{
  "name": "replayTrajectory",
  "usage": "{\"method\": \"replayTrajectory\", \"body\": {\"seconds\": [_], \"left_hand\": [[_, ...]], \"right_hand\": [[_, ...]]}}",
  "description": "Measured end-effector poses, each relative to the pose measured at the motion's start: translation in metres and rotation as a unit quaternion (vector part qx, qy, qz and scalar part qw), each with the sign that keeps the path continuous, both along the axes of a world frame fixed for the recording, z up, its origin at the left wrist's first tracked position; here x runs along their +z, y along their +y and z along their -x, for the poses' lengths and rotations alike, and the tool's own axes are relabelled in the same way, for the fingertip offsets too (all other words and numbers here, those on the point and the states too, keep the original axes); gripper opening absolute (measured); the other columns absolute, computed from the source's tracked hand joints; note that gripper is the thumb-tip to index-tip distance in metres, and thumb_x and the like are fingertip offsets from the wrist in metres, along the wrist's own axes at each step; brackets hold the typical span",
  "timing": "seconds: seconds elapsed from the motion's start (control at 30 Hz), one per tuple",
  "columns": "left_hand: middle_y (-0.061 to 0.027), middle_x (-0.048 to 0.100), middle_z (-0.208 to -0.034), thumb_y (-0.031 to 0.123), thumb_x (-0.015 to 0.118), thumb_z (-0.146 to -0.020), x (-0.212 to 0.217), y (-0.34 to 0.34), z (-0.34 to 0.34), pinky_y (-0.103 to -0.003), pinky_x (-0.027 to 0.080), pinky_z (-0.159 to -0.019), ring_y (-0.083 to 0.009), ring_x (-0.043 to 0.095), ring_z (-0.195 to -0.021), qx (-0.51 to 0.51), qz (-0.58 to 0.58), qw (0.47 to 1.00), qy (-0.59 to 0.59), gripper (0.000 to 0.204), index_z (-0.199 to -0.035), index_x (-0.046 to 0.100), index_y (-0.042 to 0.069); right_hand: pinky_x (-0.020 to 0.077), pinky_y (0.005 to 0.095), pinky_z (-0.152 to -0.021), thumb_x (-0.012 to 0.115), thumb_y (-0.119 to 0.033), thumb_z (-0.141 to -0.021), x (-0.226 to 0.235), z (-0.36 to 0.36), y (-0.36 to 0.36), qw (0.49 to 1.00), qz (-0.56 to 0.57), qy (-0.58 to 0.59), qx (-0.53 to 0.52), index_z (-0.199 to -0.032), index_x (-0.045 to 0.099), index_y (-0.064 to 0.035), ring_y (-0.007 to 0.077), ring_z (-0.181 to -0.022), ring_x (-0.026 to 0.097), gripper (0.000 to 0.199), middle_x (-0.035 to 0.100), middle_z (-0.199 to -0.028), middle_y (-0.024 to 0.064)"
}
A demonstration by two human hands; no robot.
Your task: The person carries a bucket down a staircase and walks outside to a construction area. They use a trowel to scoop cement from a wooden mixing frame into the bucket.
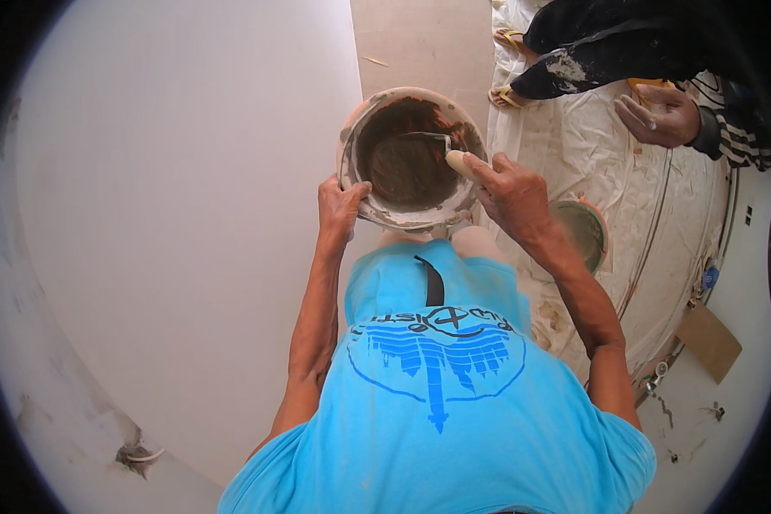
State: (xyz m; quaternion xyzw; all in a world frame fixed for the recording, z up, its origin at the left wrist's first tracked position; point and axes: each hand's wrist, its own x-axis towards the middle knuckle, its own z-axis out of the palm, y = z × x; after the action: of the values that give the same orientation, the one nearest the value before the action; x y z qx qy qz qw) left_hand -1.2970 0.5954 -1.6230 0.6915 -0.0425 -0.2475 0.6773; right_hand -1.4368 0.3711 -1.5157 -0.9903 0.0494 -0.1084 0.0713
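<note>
A round bucket (374, 216), its rim crusted with pale dried material, is in front of me at thigh height. Grey-brown wet mortar (398, 176) covers its inside. My left hand (341, 204) grips the left side of the rim, thumb over the edge. My right hand (514, 193) is closed around the light wooden handle of a trowel (460, 163). Its metal neck bends down into the bucket, and the blade is partly hidden against the mortar. What supports the bucket from below does not show.
A second bucket (587, 233) of grey material stands by my right forearm. At upper right, another person in dark stained trousers (578, 64) and sandals stands on crumpled plastic sheeting (565, 163), a hand (660, 116) held out. A tan board (708, 343) leans lower right; a wall hole (135, 456) shows lower left.
</note>
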Motion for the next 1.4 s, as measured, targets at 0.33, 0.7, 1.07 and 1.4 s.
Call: {"method": "replayTrajectory", "body": {"seconds": [0.33,0.7,1.07,1.4], "left_hand": [[-0.0104,0.061,-0.077,0.008,0.06,-0.071,-0.007,0.009,-0.005,-0.028,0.051,-0.055,-0.0137,0.058,-0.062,-0.032,0.06,0.997,-0.027,0.025,-0.091,0.058,-0.007],[-0.0046,0.056,-0.065,0.014,0.06,-0.071,-0.013,0.026,0.007,-0.027,0.042,-0.05,-0.0103,0.048,-0.054,-0.014,-0.01,0.998,-0.057,0.02,-0.079,0.059,-0.004],[-0.0094,0.061,-0.075,0.017,0.062,-0.07,-0.023,0.076,0.099,-0.029,0.047,-0.061,-0.0131,0.054,-0.065,-0.004,0.0,0.999,-0.049,0.033,-0.09,0.059,-0.009],[-0.0065,0.061,-0.077,0.007,0.062,-0.071,-0.025,0.038,0.011,-0.025,0.046,-0.06,-0.0106,0.053,-0.064,0.045,0.087,0.995,0.005,0.024,-0.091,0.059,-0.007]], "right_hand": [[0.0505,0.0337,-0.05,0.064,-0.006,-0.072,-0.038,-0.013,0.028,0.998,0.051,-0.034,0.001,-0.113,0.059,-0.0141,0.021,-0.06,0.06,0.042,0.051,-0.07,0.006],[0.0482,0.0355,-0.071,0.065,-0.009,-0.073,-0.031,0.036,0.023,0.978,-0.201,0.06,-0.013,-0.119,0.058,-0.0114,0.0265,-0.08,0.058,0.047,0.057,-0.083,0.0113],[0.0411,0.0366,-0.096,0.054,-0.018,-0.091,-0.086,0.122,0.081,0.823,-0.56,0.039,-0.087,-0.128,0.046,0.0002,0.0239,-0.114,0.05,0.042,0.052,-0.124,0.0145],[0.0468,0.0295,-0.068,0.053,-0.023,-0.092,-0.07,0.033,0.05,0.826,-0.546,0.073,-0.119,-0.117,0.051,-0.0025,0.014,-0.085,0.055,0.033,0.056,-0.099,0.0082]]}}
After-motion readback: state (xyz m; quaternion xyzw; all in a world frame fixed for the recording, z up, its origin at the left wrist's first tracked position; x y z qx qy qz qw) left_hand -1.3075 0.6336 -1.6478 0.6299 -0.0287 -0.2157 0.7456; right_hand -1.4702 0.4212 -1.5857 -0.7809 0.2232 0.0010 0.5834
